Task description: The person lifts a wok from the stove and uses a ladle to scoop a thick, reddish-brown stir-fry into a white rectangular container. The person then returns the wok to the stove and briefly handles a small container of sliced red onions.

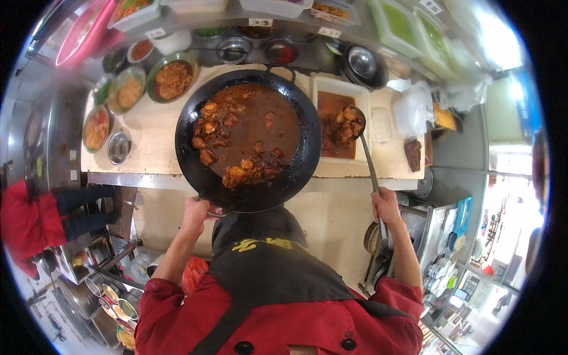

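Observation:
My left hand (200, 213) grips the near handle of a large black wok (186, 146), which stands over the front of the pale worktop. In the wok, browned meat chunks (242, 172) lie in thick reddish-brown sauce. My right hand (385, 205) is closed around the long handle of a metal ladle (369, 155). The ladle's bowl holds several meat chunks over a white rectangular tub (341, 85) just right of the wok. More meat and brown sauce lie in that tub.
Green bowls of food (190, 93) and a small metal bowl (118, 147) stand left on the worktop (151, 155). Stacked dark pans (377, 66), plastic bags (412, 108) and a dark meat piece (412, 155) lie right. A shelf above carries food tubs. A person in red (31, 217) stands far left.

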`<state>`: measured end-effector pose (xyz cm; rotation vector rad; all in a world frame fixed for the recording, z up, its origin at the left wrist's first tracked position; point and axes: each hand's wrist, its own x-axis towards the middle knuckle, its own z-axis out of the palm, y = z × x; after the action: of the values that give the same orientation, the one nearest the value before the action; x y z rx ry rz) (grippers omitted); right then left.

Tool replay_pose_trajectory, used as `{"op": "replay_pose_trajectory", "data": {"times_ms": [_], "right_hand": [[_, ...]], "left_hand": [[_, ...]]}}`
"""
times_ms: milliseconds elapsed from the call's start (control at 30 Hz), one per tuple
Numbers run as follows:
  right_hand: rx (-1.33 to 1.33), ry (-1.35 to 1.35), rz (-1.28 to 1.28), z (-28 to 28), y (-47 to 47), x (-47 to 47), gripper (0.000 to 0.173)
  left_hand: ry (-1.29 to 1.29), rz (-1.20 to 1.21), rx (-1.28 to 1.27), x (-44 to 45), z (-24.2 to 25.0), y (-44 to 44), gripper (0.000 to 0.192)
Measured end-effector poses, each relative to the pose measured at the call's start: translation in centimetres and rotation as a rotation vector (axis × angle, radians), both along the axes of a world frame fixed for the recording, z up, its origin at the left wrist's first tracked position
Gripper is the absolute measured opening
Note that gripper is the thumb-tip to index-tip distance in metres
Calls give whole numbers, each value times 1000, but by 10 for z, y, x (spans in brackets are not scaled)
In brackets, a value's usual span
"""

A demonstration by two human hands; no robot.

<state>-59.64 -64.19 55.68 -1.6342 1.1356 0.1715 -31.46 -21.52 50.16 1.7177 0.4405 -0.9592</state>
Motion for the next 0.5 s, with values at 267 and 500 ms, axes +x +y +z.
{"op": "replay_pose_trajectory", "data": {"times_ms": [267,500], "right_hand": [[-833,166,251,-12,5,-16,35],[-572,107,121,34,43,12,19]], "left_hand": [[1,-12,-11,1,4,-1,23],[16,5,-48,1,3,0,22]]}}
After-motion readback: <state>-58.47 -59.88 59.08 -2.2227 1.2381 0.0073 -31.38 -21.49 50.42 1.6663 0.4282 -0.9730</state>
